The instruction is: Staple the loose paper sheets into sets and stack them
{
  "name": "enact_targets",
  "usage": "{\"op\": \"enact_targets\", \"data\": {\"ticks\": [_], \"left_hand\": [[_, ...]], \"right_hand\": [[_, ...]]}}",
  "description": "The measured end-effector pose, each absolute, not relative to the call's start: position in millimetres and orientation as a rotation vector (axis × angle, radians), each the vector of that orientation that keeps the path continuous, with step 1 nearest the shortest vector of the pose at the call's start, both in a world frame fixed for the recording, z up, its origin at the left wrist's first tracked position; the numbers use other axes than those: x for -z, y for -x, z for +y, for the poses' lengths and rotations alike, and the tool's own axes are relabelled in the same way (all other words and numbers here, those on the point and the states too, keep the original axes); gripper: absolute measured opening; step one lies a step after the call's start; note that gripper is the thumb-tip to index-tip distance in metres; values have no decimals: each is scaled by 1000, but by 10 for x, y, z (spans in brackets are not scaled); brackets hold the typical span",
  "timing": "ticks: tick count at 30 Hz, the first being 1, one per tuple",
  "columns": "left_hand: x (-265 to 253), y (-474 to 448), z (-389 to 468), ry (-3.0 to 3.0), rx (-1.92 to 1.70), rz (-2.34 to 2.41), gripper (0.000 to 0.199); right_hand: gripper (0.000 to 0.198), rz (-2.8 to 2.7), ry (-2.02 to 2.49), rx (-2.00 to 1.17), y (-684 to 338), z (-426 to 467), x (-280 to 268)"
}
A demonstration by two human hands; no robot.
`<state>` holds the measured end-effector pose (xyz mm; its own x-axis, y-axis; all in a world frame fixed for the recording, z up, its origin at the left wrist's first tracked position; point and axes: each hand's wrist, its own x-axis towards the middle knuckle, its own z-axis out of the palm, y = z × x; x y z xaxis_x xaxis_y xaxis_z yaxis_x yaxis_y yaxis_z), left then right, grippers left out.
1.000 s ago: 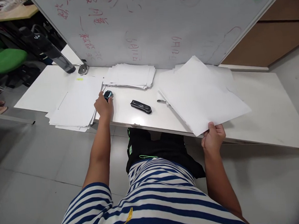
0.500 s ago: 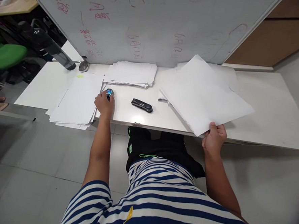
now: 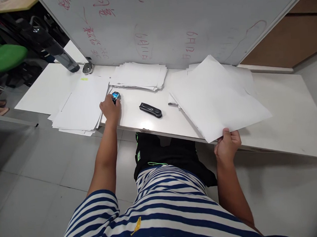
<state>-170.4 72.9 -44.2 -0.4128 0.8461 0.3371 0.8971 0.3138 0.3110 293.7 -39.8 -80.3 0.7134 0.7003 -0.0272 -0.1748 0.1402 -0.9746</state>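
My left hand (image 3: 110, 110) rests at the table's front edge, its fingers curled round a small dark device with a lit blue screen (image 3: 115, 95). I cannot make out its exact kind. Just left of that hand lies a pile of white paper sheets (image 3: 79, 105). On the right, my right hand (image 3: 228, 144) pinches the near edge of a large white sheet of paper (image 3: 219, 100), thumb on top. That sheet is slanted over other papers and hides most of them. Between my hands a black stapler (image 3: 151, 110) lies on the white tabletop.
Another paper stack (image 3: 138, 76) sits at the back, against a whiteboard (image 3: 163, 25) with red writing. A dark bottle (image 3: 63, 58) and a small round metallic object (image 3: 87, 68) stand at the back left. A green chair (image 3: 4, 56) is beyond the table.
The camera view has shifted slightly. Both hands keep their grips, and the sheet, stapler and paper piles stay in place.
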Motion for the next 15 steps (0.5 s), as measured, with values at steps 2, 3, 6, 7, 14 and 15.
{"op": "enact_targets", "data": {"ticks": [2,3,6,7,14,15], "left_hand": [[450,1704,729,1635,672,-2445,37],[454,1703,731,1635,660,-2437,38],[462,1704,748,1649,637,-2416,44],[463,1705,757,1658,631,-2415,46],[375,1692,741,1657,714,-2380,76],[348,1658,697,1667,744,-2345,77]], "right_hand": [[28,-505,1287,-669,-2935,-399,804],[28,-506,1285,-670,-2934,-400,804],[29,-500,1277,-678,-2936,-404,803],[29,-498,1278,-680,-2937,-405,804],[28,-496,1304,-692,-2926,-407,773],[26,-484,1292,-704,-2925,-416,754]]}}
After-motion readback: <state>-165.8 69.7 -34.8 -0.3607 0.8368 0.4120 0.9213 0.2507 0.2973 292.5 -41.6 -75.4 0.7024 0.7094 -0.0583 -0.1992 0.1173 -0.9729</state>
